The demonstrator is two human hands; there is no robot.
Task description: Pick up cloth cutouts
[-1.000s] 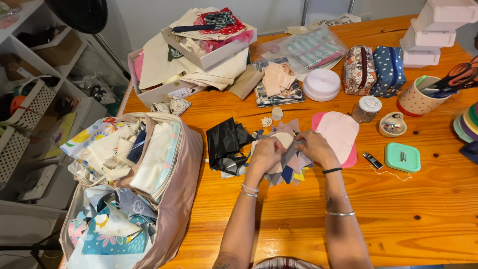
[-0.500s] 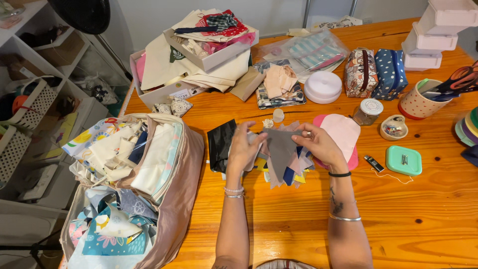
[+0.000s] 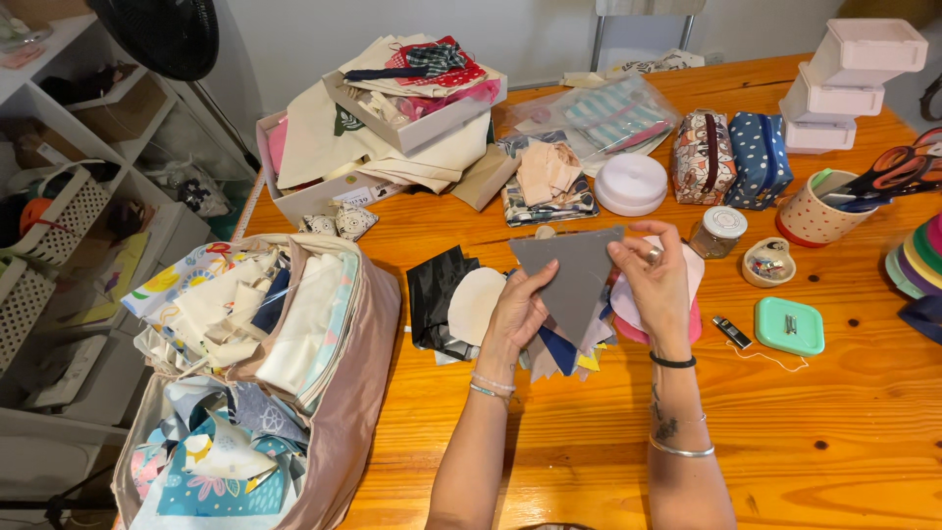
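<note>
Since half a second ago both hands have come up off the tabletop (image 3: pixel 589 461) and the grey fabric triangle (image 3: pixel 569 280) now stands raised and spread flat between them, with its point downward, where before it lay lower among the scraps. The left hand (image 3: pixel 515 314) pinches the triangle's lower left edge, fingers closed on the cloth. The right hand (image 3: pixel 655 285) closes its grip on the upper right corner, thumb in front and a ring showing on one finger.

The triangle sits at the middle of the frame, held above a fan of coloured fabric triangles (image 3: pixel 564 355) in blue, yellow and pale tones that lies on the wood just below it. Left of the left hand lie a cream oval patch (image 3: pixel 473 302) and a folded black cloth (image 3: pixel 432 294), touching each other. Behind the right hand a pink round piece (image 3: pixel 692 294) shows at its edge.

At lower left an open pink bag (image 3: pixel 343 422) holds folded printed fabrics. To the right of the right hand lie a mint green case (image 3: pixel 789 326) and a small black clip (image 3: pixel 732 332), near each other. A small glass jar (image 3: pixel 716 233) stands above them, and a white round tin (image 3: pixel 631 184) sits in the upper middle.
</note>
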